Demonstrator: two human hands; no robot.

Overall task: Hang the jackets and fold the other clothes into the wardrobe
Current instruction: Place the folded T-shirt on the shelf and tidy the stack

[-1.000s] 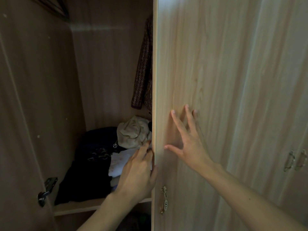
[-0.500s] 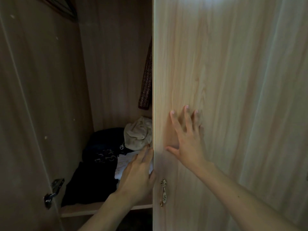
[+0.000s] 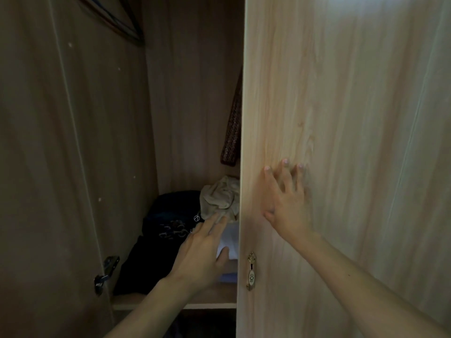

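Note:
The wardrobe's right door (image 3: pixel 341 118) stands partly over the opening. My right hand (image 3: pixel 286 206) lies flat on its outer face with fingers spread, above the brass handle (image 3: pixel 251 272). My left hand (image 3: pixel 203 252) reaches into the gap with straight fingers, over a white folded garment (image 3: pixel 230 242). On the shelf (image 3: pixel 207 302) lie a dark folded garment with a printed pattern (image 3: pixel 161 235) and a crumpled beige cloth (image 3: pixel 219 198). A brown knitted piece (image 3: pixel 231 132) hangs behind the door edge, mostly hidden.
The left door (image 3: pixel 48 167) is swung open, its inner face close on my left, with a metal hinge (image 3: pixel 106 274) low down. Dark hangers (image 3: pixel 117 18) show at the top left. Below the shelf is a dark compartment.
The right door has swung further left over the opening, hiding more of the knitted piece and the beige cloth. My left hand has slid slightly further in over the white garment.

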